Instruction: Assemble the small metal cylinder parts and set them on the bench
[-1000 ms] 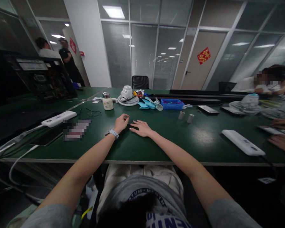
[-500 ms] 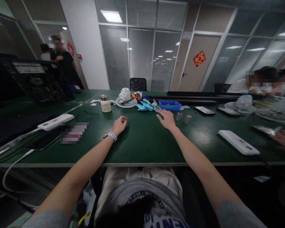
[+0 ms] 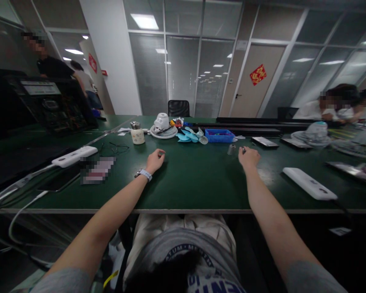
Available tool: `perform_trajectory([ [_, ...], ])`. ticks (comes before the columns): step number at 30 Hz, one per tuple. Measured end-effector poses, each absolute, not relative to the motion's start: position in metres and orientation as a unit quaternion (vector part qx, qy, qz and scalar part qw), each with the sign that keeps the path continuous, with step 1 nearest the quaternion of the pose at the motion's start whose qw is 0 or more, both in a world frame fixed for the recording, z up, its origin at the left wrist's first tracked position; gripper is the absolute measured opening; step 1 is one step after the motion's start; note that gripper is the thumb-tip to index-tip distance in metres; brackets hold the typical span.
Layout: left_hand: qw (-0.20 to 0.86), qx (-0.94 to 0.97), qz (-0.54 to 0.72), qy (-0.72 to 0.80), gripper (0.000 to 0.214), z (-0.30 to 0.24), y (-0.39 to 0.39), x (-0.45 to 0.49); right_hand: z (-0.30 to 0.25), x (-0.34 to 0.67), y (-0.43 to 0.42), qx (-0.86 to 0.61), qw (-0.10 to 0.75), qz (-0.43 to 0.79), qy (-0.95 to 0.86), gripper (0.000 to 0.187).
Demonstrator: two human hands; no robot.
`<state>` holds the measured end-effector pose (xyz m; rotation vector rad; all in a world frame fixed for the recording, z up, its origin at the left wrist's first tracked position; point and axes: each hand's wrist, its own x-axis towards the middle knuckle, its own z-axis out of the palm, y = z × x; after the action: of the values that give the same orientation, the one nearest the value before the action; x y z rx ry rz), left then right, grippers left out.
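Note:
My right hand (image 3: 249,157) is stretched out over the green table (image 3: 195,179), its fingers curled round a small metal cylinder (image 3: 243,150) that only peeks out at the thumb side. A second metal cylinder (image 3: 231,149) stands just left of that hand, apart from it. My left hand (image 3: 155,159) rests on the table near the middle in a loose fist with nothing visible in it; a watch (image 3: 143,174) is on its wrist.
Behind the hands lie a white fan grille and motor (image 3: 162,126), light-blue fan blades (image 3: 188,135), a blue tray (image 3: 220,135) and a small cream jar (image 3: 138,134). White power strips sit left (image 3: 75,156) and right (image 3: 308,183). Other people sit far right; two stand far left.
My right hand moved from beside the left hand out to the right and closed over one of the two metal cylinders. The left hand stayed where it was.

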<state>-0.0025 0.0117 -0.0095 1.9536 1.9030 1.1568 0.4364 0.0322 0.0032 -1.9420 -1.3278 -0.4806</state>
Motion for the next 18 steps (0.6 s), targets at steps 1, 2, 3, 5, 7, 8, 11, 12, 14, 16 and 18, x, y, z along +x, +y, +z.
perform_trajectory([
  [1,0.089,0.658,0.389,0.639,0.025,-0.0098,0.0121,-0.0027,0.003,0.4362,0.0321,-0.755,0.361,-0.184,-0.516,0.041],
  [2,0.088,0.658,0.389,0.638,0.025,-0.0102,0.0126,-0.0029,0.003,0.4362,0.0319,-0.755,0.361,-0.183,-0.515,0.042],
  [3,0.088,0.66,0.389,0.637,0.026,-0.0104,0.013,-0.003,0.003,0.4361,0.0316,-0.756,0.361,-0.182,-0.515,0.042],
  [5,0.087,0.66,0.39,0.636,0.026,-0.0106,0.0136,-0.0031,0.0035,0.4359,0.0308,-0.757,0.363,-0.179,-0.513,0.042],
  [7,0.086,0.659,0.391,0.637,0.026,-0.0105,0.0139,-0.0032,0.0045,0.4352,0.0299,-0.759,0.367,-0.174,-0.509,0.042],
  [8,0.086,0.66,0.391,0.636,0.026,-0.0105,0.014,-0.0032,0.005,0.4346,0.0295,-0.76,0.369,-0.172,-0.507,0.042],
  [11,0.086,0.663,0.39,0.633,0.026,-0.0105,0.0139,-0.0031,0.0065,0.433,0.0285,-0.759,0.374,-0.169,-0.506,0.042],
  [12,0.086,0.663,0.39,0.633,0.026,-0.0105,0.0137,-0.0031,0.0068,0.4326,0.0283,-0.759,0.375,-0.168,-0.505,0.042],
  [14,0.086,0.662,0.389,0.635,0.026,-0.0107,0.0132,-0.003,0.0072,0.432,0.028,-0.758,0.379,-0.167,-0.503,0.042],
  [16,0.084,0.661,0.388,0.637,0.026,-0.0107,0.0129,-0.0027,0.0073,0.4319,0.0279,-0.758,0.384,-0.164,-0.502,0.041],
  [18,0.084,0.66,0.388,0.638,0.025,-0.0105,0.0127,-0.0026,0.0072,0.4319,0.028,-0.756,0.387,-0.163,-0.502,0.042],
])
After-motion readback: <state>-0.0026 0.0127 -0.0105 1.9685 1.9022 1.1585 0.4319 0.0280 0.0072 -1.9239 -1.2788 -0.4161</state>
